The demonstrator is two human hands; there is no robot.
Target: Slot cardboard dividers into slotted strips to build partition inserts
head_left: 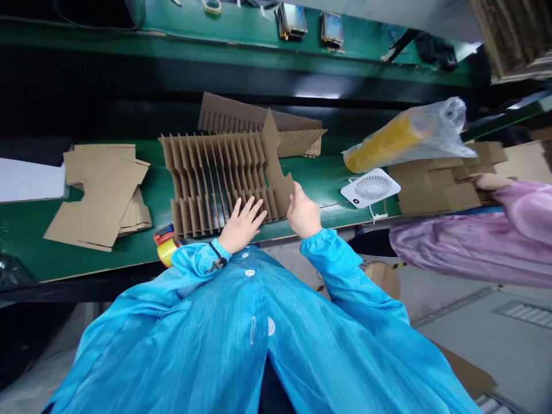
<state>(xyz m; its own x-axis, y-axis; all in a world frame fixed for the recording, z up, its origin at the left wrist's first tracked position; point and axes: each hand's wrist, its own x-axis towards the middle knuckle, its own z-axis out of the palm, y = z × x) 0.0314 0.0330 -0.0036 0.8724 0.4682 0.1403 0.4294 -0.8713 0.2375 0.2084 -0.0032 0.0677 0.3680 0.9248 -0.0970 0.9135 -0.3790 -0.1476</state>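
A cardboard divider grid (pixel 215 167) stands on the green bench, made of several upright notched panels in a row. My left hand (pixel 244 224) rests on its near edge with the fingers spread. At the grid's right end, my right hand (pixel 304 211) pinches the near corner of a cardboard divider panel (pixel 276 169), which is tilted against the other panels. Behind the grid lie slotted cardboard strips (pixel 254 115). To the left is a stack of flat cut cardboard panels (pixel 101 192).
A tape dispenser (pixel 167 246) sits at the bench's front edge. On the right are a white fan (pixel 371 188), a yellow roll in plastic (pixel 388 141) and more cardboard (pixel 431 184). A co-worker's hand (pixel 489 181) reaches in there. A shelf (pixel 241 26) runs behind.
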